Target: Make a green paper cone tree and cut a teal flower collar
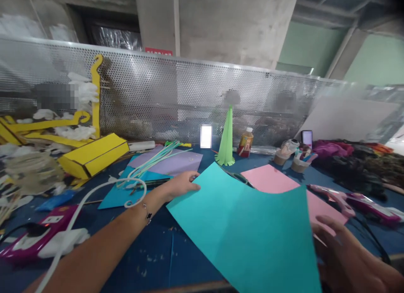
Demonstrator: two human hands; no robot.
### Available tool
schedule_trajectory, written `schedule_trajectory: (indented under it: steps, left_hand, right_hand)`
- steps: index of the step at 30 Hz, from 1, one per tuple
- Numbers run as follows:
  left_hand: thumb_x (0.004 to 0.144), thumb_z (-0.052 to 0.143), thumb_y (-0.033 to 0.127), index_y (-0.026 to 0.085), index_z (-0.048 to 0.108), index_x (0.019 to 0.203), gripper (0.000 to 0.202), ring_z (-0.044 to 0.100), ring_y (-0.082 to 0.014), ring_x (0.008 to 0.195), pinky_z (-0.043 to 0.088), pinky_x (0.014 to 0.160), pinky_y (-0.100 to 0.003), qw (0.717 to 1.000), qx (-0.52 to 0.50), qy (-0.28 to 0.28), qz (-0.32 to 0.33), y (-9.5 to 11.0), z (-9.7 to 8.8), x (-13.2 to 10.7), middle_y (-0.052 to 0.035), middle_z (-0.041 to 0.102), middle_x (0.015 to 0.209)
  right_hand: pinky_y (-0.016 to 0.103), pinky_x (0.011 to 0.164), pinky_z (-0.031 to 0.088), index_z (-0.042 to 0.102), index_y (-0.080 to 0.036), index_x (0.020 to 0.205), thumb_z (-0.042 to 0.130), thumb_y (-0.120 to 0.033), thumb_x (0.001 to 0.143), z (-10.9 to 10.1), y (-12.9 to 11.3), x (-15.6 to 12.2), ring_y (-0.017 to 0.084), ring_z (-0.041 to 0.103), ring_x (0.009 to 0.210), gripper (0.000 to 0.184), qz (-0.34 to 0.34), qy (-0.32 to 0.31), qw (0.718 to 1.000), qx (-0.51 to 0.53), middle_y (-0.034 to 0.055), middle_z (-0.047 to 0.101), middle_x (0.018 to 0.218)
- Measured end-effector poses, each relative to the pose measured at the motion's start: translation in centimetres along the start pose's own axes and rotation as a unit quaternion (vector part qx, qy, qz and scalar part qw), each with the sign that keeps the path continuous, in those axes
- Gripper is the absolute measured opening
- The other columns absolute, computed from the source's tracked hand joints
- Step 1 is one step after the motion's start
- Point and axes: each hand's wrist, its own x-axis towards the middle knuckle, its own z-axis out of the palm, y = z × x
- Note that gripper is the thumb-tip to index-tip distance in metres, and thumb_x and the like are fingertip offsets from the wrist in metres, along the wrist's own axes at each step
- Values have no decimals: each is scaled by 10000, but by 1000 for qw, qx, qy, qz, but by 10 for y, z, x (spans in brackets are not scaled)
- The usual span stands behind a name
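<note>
Holding up a teal card sheet (243, 230) that bowed in a soft curve, a person's two bare hands reached out over a dark blue work surface (170, 259). The left hand (179, 185), with a thin bracelet (147, 213) at its wrist, had its grip pressed together on the sheet's upper left corner. The right hand (347, 255) lay at the sheet's right edge with its fingers spread, and whether that grip was pinching the card could not be told. Beneath the sheet's far edge lay a pink paper sheet (268, 179), with a pink glue gun (350, 204) just to its right. Left of the left hand were a lilac paper sheet (167, 160), a blue paper sheet (126, 192) and a bundle of pale green strips (151, 166). A white cable (94, 200) curled near the left wrist and ran down to a white power strip (63, 242) beside a magenta appliance (31, 246). Farther off stood a green paper cone (226, 141), a small bottle (245, 142) and a yellow cardboard box (93, 155), all before a perforated metal screen (189, 91).
</note>
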Motion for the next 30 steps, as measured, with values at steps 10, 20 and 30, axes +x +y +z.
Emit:
schedule_trajectory:
  steps: [10, 20, 30]
  left_hand:
    - [803, 704, 659, 230, 729, 1155, 556, 712, -331, 1090, 580, 907, -440, 987, -140, -41, -64, 17, -3, -15, -106, 779, 1167]
    - [626, 936, 293, 267, 634, 1353, 788, 588, -354, 1307, 513, 1042, -476, 986, -80, -141, 47, 22, -5, -20, -76, 661, 1407]
    - [771, 856, 301, 293, 597, 1442, 719, 552, -382, 1379, 534, 1075, -453, 963, -42, -265, 29, 43, -13, -31, -52, 579, 1524]
  right_hand:
    - [722, 1226, 226, 453, -427, 1560, 572, -527, 988, 58, -90, 61, 423, 252, 1561, 592, -344, -247, 854, -302, 32, 359, 1680]
    - [566, 1222, 318, 721, -300, 1287, 537, -473, 1033, 96, -119, 152, 307, 559, 1372, 359, -424, -328, 807, -245, 83, 647, 1441]
    - [375, 711, 631, 772, -193, 1012, 785, -559, 808, 87, -87, 204, 254, 757, 794, 419, 19, -378, 923, 75, 91, 798, 974]
